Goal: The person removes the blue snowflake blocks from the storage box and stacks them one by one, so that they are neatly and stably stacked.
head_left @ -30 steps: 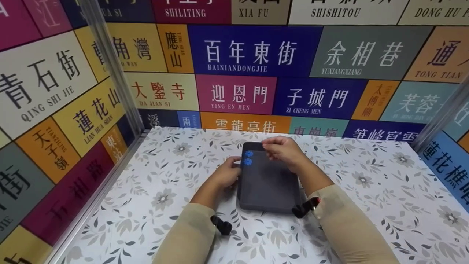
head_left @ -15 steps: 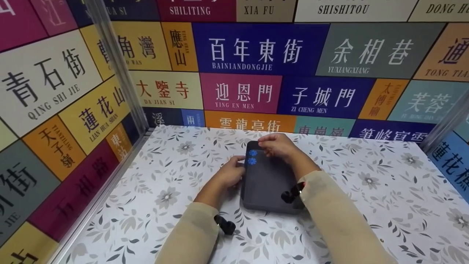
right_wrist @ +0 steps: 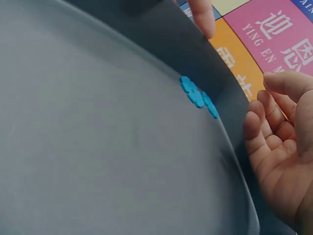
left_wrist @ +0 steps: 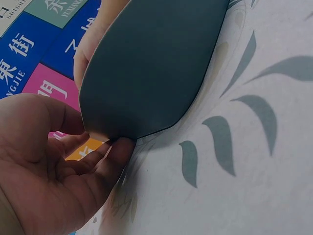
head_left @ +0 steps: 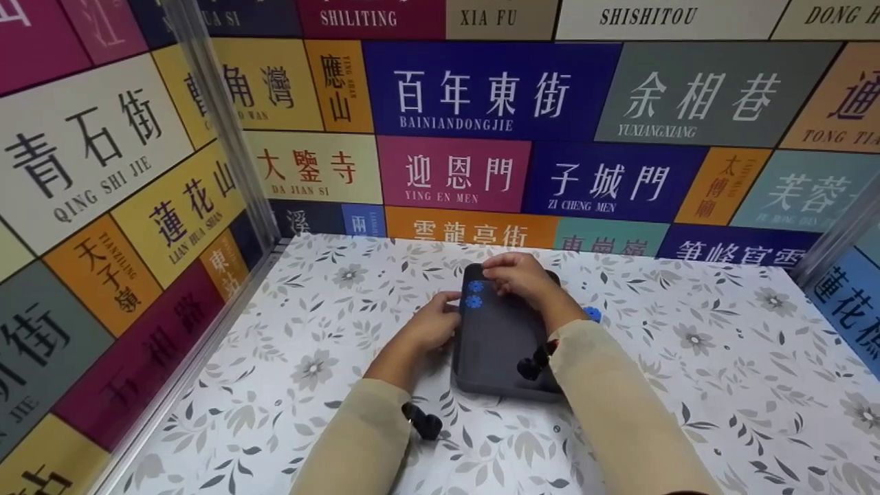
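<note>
A dark grey shallow tray rests on the floral cloth. Two blue flower-shaped pieces sit along its left edge, and in the right wrist view these flower pieces lie beside the raised rim. My left hand grips the tray's left side; in the left wrist view, my left hand has its fingers at the tray's corner. Over the tray's far end is my right hand, fingers curled. Nothing shows between the fingertips of my right hand, though some of them are hidden.
Another blue piece shows just right of the tray, partly behind my right forearm. White cloth with grey leaves spreads around the tray. Behind stands a wall of coloured name panels, with a clear upright post at the left corner.
My right hand and forearm have shifted left over the tray, uncovering the blue piece at the right. My left hand keeps its place on the tray's edge. The head view has turned slightly.
</note>
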Action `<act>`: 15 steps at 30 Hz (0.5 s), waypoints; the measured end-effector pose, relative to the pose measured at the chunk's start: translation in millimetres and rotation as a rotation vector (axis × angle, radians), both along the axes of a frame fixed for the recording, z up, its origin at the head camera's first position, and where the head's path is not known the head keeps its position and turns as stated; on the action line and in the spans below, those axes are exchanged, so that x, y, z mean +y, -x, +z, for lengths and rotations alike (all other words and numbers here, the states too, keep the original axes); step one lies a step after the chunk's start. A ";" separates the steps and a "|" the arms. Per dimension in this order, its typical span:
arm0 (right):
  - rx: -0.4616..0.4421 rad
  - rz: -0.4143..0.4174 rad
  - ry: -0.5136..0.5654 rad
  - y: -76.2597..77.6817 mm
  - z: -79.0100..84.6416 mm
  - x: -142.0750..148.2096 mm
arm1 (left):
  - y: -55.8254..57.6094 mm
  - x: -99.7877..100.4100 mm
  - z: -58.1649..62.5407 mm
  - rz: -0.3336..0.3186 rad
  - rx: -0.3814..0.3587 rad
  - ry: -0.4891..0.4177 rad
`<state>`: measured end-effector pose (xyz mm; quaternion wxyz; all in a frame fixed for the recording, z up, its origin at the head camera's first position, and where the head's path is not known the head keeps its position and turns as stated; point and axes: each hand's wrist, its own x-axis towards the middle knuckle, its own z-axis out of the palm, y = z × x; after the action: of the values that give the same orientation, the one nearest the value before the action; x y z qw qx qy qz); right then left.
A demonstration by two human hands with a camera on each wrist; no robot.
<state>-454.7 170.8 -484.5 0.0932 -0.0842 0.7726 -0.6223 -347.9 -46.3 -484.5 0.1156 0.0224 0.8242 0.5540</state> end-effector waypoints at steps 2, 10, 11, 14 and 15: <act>0.010 0.013 -0.045 -0.6 -4.1 0.4 | -0.1 0.0 0.1 0.006 -0.005 0.006; 0.060 0.064 -0.260 -5.1 -11.9 1.2 | -0.5 -0.6 0.5 -0.006 0.000 0.022; 0.069 0.071 -0.280 -5.5 -12.1 1.1 | -0.3 -0.5 0.4 -0.006 -0.002 0.024; 0.086 0.091 -0.333 -6.5 -12.0 0.8 | -0.1 -0.5 0.2 -0.008 -0.003 0.030; 0.088 0.099 -0.348 -6.8 -11.8 0.7 | 0.2 -0.4 0.1 -0.010 -0.002 0.030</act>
<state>-447.9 171.6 -496.4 0.1028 -0.1320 0.8669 -0.4695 -348.1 -46.8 -484.5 0.1194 0.0240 0.8320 0.5412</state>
